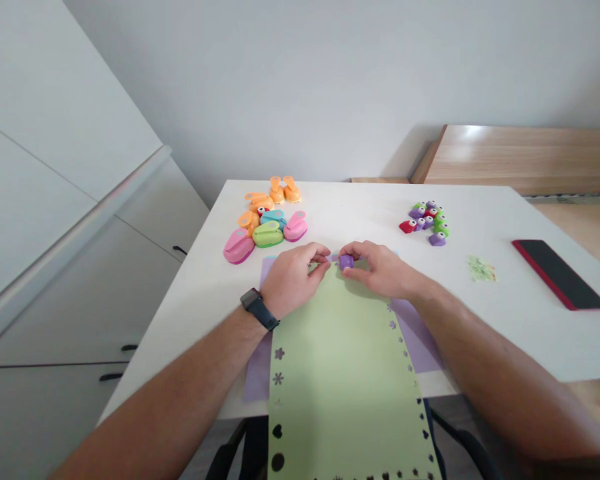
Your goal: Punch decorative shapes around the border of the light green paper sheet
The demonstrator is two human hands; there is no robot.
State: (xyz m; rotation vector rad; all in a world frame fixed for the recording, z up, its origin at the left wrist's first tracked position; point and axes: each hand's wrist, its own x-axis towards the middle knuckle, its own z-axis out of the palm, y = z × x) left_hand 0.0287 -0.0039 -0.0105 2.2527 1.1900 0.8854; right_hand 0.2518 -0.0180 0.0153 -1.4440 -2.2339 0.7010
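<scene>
Green paper (340,373) overhangs the near edge of the worktop (190,300). Farther left sit coloured punches (268,234); fingers of the left hand (290,277) bend at the paper's far edge, pinching or not I can't tell; fingers of the right hand (380,268) clamp a purple punch (347,261) there.

Illumination: bright, diffuse.
Glare spot on wooden panel (525,157); shadow on adjacent wall (300,87); soft shading on green sheet (340,373); wide-angle stretching toward edges; small scraps (481,269) indistinct.
</scene>
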